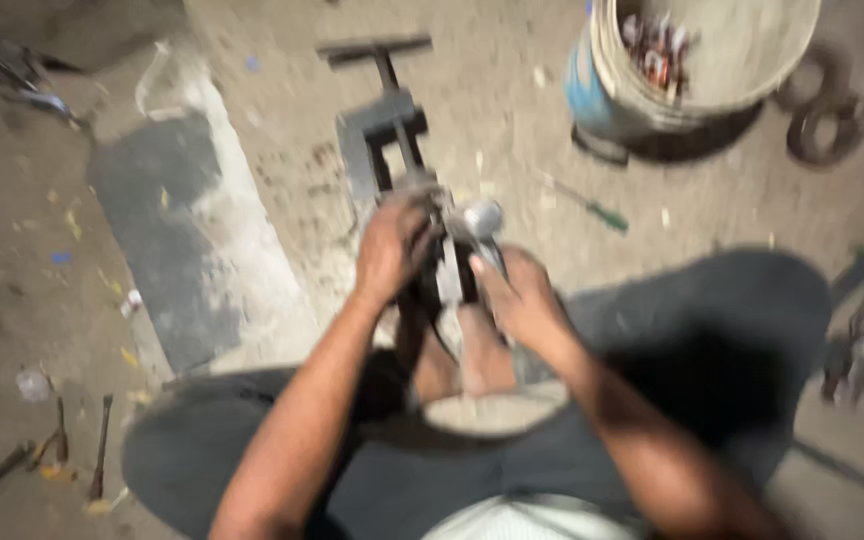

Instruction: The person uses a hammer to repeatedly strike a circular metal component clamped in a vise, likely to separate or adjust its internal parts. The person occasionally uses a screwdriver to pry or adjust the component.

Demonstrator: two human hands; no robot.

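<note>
While you sit on the ground, the head view looks down over your knees, and motion blur softens all of it.

Left hand: your left hand [389, 245] is curled over the near end of the vise [392, 150], fingers wrapped round dark metal there; exactly what they clasp is too blurred to tell.

Right hand: your right hand [520, 295] is closed on a silvery rod [480, 225] with a rounded top, which stands up just beside the vise, close to your left hand.

Vise: dark metal, it lies on the dirt floor [282, 120] straight ahead of you, its screw and T-handle [374, 50] pointing away from you.

Feet: your bare feet [462, 365] sit between your knees, just below both hands.

Bucket: a pale bucket [742, 60] with small parts inside stands at upper right, well apart from the vise.

Screwdriver: a green-handled screwdriver [592, 208] lies on the floor between bucket and vise.

Rings: dark metal rings [827, 120] lie right of the bucket.

Mat: a grey mat [167, 230] lies to your left.

Tools: thin rusty tools [100, 445] lie at lower left, near your left knee.
</note>
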